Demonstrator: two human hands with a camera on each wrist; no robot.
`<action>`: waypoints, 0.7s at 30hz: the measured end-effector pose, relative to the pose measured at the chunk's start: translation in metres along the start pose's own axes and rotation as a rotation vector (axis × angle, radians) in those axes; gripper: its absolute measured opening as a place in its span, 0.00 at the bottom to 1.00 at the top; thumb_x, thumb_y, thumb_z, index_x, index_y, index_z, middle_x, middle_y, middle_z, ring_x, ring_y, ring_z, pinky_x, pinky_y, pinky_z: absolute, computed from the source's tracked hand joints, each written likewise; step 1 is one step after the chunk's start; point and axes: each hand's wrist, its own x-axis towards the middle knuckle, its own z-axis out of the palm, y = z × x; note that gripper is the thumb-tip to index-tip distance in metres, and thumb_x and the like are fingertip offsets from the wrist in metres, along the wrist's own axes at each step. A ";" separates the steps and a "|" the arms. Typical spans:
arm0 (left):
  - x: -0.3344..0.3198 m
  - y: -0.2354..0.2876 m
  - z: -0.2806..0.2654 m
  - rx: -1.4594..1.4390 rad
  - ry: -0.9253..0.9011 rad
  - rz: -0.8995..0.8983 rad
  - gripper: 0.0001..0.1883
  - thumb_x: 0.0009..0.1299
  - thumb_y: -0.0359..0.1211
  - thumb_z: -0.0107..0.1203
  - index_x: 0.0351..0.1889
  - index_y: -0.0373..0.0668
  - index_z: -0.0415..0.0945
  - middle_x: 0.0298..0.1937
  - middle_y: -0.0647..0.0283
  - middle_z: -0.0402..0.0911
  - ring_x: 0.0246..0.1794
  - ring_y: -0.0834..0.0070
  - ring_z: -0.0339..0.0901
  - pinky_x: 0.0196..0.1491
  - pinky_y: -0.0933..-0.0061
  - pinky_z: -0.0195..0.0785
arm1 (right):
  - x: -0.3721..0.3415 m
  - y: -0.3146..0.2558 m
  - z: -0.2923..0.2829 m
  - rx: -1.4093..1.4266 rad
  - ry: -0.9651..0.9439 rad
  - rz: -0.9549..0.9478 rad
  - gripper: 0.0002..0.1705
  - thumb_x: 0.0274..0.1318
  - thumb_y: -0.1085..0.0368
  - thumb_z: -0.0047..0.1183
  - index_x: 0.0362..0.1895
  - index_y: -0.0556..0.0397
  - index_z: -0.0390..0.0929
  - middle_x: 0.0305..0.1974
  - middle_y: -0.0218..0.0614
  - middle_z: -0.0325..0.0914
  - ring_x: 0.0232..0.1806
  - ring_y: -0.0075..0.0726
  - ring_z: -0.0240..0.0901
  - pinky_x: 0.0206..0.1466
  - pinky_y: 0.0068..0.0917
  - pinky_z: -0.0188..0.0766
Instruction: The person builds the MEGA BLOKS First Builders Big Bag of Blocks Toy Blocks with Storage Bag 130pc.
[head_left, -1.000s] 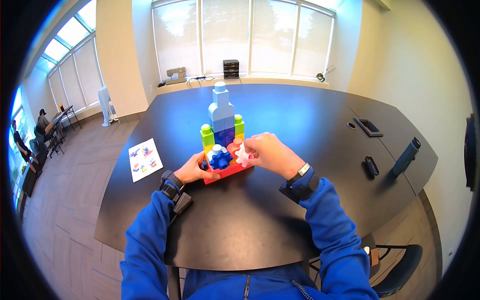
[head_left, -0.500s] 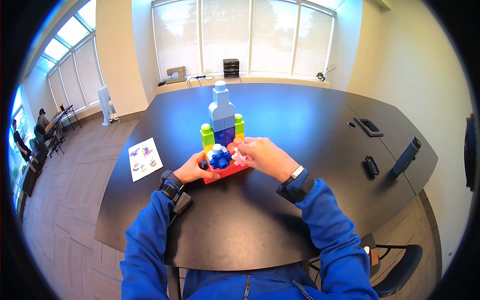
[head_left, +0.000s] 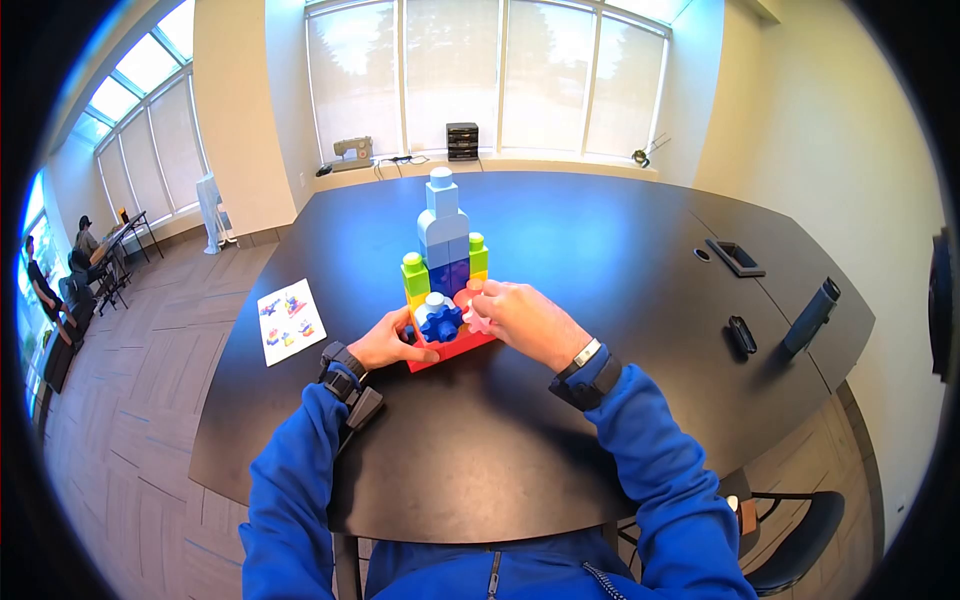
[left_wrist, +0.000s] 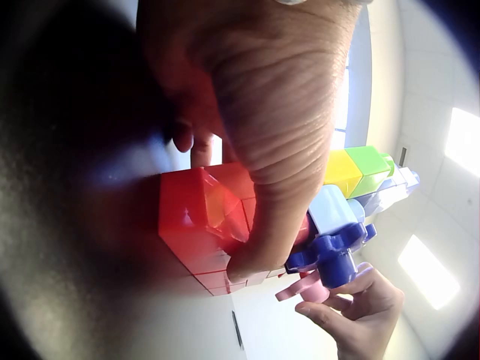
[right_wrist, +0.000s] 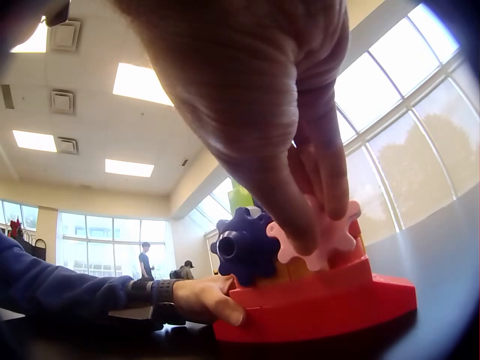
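Observation:
A toy block tower point(head_left: 442, 230) in light and dark blue rises from a red base point(head_left: 462, 346) on the table. Green-topped yellow blocks point(head_left: 415, 275) flank it. My left hand point(head_left: 383, 342) grips the base's left end, its thumb point(left_wrist: 281, 232) across the front. On the front, a dark blue gear point(right_wrist: 244, 246) sits before a light blue block point(left_wrist: 334, 208). Right beside that gear, my right hand point(head_left: 535, 325) pinches a pink gear point(right_wrist: 334, 244) between thumb and fingers, close over the base. The right hand covers part of the pink gear in the head view.
A card with pictures of block builds point(head_left: 291, 322) lies left of the tower. Toward the right of the table are a dark bottle point(head_left: 812, 315), a small black case point(head_left: 742, 335) and a square black table inset point(head_left: 737, 256). Two people are far off at left.
My right hand has shifted left with the pink gear, bringing it closer to the dark blue gear. The left hand stays on the red base.

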 end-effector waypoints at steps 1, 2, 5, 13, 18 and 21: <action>0.001 -0.002 0.001 -0.017 -0.004 0.008 0.44 0.63 0.42 0.88 0.77 0.49 0.77 0.50 0.81 0.83 0.47 0.87 0.71 0.50 0.76 0.60 | 0.000 -0.001 -0.001 -0.001 0.000 -0.001 0.09 0.73 0.66 0.65 0.46 0.61 0.85 0.49 0.51 0.85 0.50 0.61 0.88 0.55 0.52 0.85; 0.002 -0.005 0.001 -0.034 -0.007 0.015 0.44 0.64 0.42 0.88 0.77 0.50 0.77 0.50 0.81 0.83 0.47 0.87 0.72 0.50 0.76 0.60 | 0.001 -0.002 -0.002 0.005 -0.013 0.023 0.10 0.73 0.65 0.65 0.48 0.61 0.85 0.49 0.51 0.85 0.50 0.61 0.88 0.55 0.52 0.86; 0.001 -0.005 0.000 -0.037 -0.013 0.016 0.44 0.64 0.43 0.88 0.77 0.50 0.77 0.51 0.80 0.84 0.47 0.86 0.73 0.51 0.76 0.60 | 0.001 -0.004 -0.002 0.016 -0.036 0.063 0.10 0.73 0.65 0.64 0.49 0.59 0.84 0.50 0.51 0.85 0.52 0.60 0.88 0.56 0.52 0.86; -0.002 0.001 -0.001 0.022 0.002 0.000 0.44 0.63 0.46 0.87 0.77 0.51 0.77 0.50 0.79 0.84 0.48 0.84 0.72 0.52 0.74 0.62 | -0.001 -0.002 0.015 -0.214 -0.001 -0.005 0.10 0.76 0.63 0.62 0.51 0.55 0.80 0.50 0.45 0.81 0.55 0.53 0.86 0.54 0.49 0.87; -0.002 0.000 0.003 -0.003 0.018 0.027 0.47 0.63 0.47 0.87 0.80 0.51 0.75 0.52 0.80 0.83 0.49 0.84 0.72 0.52 0.74 0.61 | 0.000 -0.006 0.006 -0.181 0.002 0.000 0.10 0.76 0.63 0.62 0.52 0.54 0.80 0.49 0.43 0.80 0.52 0.53 0.86 0.54 0.48 0.87; 0.001 -0.008 0.002 -0.003 0.016 0.022 0.48 0.63 0.44 0.86 0.80 0.50 0.74 0.52 0.80 0.84 0.51 0.85 0.73 0.51 0.74 0.61 | 0.001 -0.003 0.004 -0.123 -0.009 0.007 0.10 0.76 0.63 0.63 0.52 0.54 0.80 0.49 0.43 0.81 0.51 0.53 0.86 0.53 0.47 0.87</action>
